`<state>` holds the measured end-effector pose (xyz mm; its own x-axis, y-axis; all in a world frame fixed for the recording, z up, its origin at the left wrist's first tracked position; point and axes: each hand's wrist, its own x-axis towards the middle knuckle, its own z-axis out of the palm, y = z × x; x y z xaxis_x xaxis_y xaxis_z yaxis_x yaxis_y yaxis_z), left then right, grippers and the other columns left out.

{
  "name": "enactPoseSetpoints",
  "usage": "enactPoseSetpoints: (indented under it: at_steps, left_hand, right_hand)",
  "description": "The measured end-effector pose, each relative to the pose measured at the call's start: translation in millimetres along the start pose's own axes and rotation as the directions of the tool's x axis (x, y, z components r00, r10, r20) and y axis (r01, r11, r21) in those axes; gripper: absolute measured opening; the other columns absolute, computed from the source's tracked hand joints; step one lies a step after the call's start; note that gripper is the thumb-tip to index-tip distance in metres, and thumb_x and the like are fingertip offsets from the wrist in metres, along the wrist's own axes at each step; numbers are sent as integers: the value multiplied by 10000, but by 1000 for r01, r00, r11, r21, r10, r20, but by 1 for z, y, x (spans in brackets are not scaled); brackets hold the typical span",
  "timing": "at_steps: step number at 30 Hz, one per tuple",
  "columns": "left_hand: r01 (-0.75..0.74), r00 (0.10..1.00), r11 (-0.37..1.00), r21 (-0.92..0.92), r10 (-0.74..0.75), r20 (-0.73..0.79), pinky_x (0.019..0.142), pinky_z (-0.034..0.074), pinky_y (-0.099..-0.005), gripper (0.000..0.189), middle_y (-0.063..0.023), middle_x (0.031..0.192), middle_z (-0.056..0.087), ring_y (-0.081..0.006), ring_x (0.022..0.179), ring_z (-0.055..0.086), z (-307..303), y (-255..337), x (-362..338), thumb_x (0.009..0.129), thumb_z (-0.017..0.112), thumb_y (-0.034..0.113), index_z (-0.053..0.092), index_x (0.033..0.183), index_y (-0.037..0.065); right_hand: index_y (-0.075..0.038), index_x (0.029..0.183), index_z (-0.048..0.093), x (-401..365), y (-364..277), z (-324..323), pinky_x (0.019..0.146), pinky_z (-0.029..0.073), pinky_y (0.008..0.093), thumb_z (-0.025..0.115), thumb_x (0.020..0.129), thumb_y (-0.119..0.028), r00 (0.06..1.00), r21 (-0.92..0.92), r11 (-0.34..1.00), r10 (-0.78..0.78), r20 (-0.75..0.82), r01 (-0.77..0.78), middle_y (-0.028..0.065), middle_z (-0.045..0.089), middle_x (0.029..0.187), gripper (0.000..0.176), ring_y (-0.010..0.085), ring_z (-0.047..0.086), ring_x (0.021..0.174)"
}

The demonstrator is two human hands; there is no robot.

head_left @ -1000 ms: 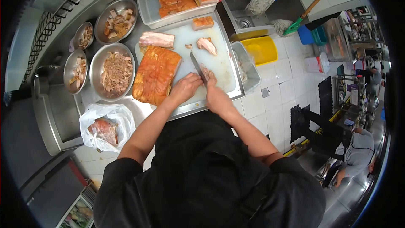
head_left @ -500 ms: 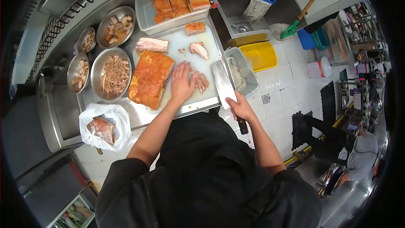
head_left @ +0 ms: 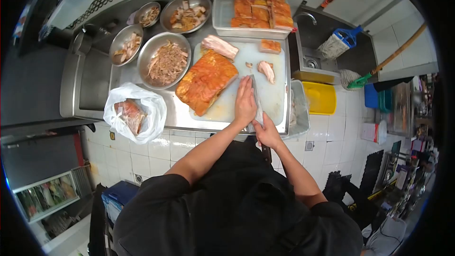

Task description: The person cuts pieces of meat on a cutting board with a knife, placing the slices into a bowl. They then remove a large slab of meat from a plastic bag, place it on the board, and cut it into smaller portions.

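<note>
My right hand (head_left: 268,132) grips the dark handle of a cleaver (head_left: 259,105), its blade pointing away from me over the white cutting board (head_left: 222,112). My left hand (head_left: 245,103) lies with fingers stretched out along the left side of the blade. The small chopped meat seen earlier is hidden around this hand and blade. To the left rests a large slab of roast pork (head_left: 204,83) with orange-brown skin, and a pale strip of pork (head_left: 220,46) is behind it. A smaller cut piece (head_left: 267,71) and a skin-topped block (head_left: 270,46) sit at the right.
Left of the board stand several steel bowls, the largest a bowl (head_left: 141,68) of shredded meat. A plastic tub (head_left: 222,31) at the back holds roast pork blocks. A white bag (head_left: 156,118) with meat sits at the front left. A sink (head_left: 313,52) and yellow bin (head_left: 324,98) are right.
The cleaver has moved left across the board to my left hand, over where the chopped meat lay. The whole view has shifted, with the counter now further right.
</note>
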<state>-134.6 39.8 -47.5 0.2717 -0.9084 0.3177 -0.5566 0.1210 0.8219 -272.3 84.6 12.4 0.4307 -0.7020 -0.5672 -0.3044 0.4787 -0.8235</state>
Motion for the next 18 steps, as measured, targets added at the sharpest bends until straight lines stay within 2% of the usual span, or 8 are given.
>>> enactPoseSetpoints:
  at_steps: [4,5,6,8,10,12,16,18]
  left_hand:
    - [-83,976,990,-116,57,-212,1199,303,-445,414,-208,1514,476,-358,1451,396,-76,10,55,1041,423,113,527,1414,-34]
    - [-119,957,993,12,118,-264,1199,303,-432,420,-203,1522,471,-343,1458,391,-103,0,74,1051,418,143,531,1420,-24]
    - [20,954,1000,12,-15,-299,1185,323,-420,401,-211,1491,502,-351,1426,429,-130,0,91,1058,415,155,559,1387,-23]
    - [-23,921,995,101,60,-384,1156,361,-429,364,-218,1388,582,-375,1345,499,-171,-53,126,1055,433,174,607,1301,-30]
    - [171,944,947,272,-78,-320,1166,336,-466,388,-221,1347,609,-380,1342,506,-206,-133,153,1052,446,232,627,1289,-15]
    - [411,912,592,694,-283,-298,1182,283,-524,410,-208,1293,647,-370,1348,510,-225,-96,155,1048,439,292,655,1284,35]
    - [245,967,685,686,-121,-225,1176,193,-647,441,-176,1350,623,-378,1418,430,-235,-113,161,1048,411,365,677,1286,107]
    - [181,973,712,678,-30,-228,1130,285,-656,461,-132,1521,443,-435,1461,320,-222,-98,165,971,554,279,554,1404,121]
  right_hand:
    - [-40,1392,421,26,-58,37,622,544,442,532,1003,-161,939,-140,928,-342,42,345,184,667,867,422,286,680,692]
    - [-21,1362,432,46,-67,55,640,538,462,538,1006,-163,853,-208,830,-521,39,517,208,667,894,398,319,672,682]
    - [-3,1332,444,66,-78,73,659,533,482,544,1008,-165,734,-279,698,-678,43,660,232,668,921,376,352,664,671]
    - [18,1191,496,86,-114,103,815,487,549,543,992,-176,875,-423,778,-476,87,465,326,657,991,282,502,652,879]
    - [16,1143,490,82,-141,110,813,481,558,547,988,-184,911,-429,811,-404,82,398,341,650,993,259,519,639,895]
    - [8,1109,460,77,-137,107,764,468,584,552,989,-187,903,-457,792,-424,63,404,350,644,881,247,531,634,870]
    - [-32,1078,452,32,-92,55,621,482,596,514,1008,-224,849,-615,703,-518,-101,356,269,648,712,213,505,635,669]
    - [-40,1079,445,15,-48,24,592,486,593,514,1009,-223,767,-710,642,-599,-229,290,251,638,659,208,500,629,628]
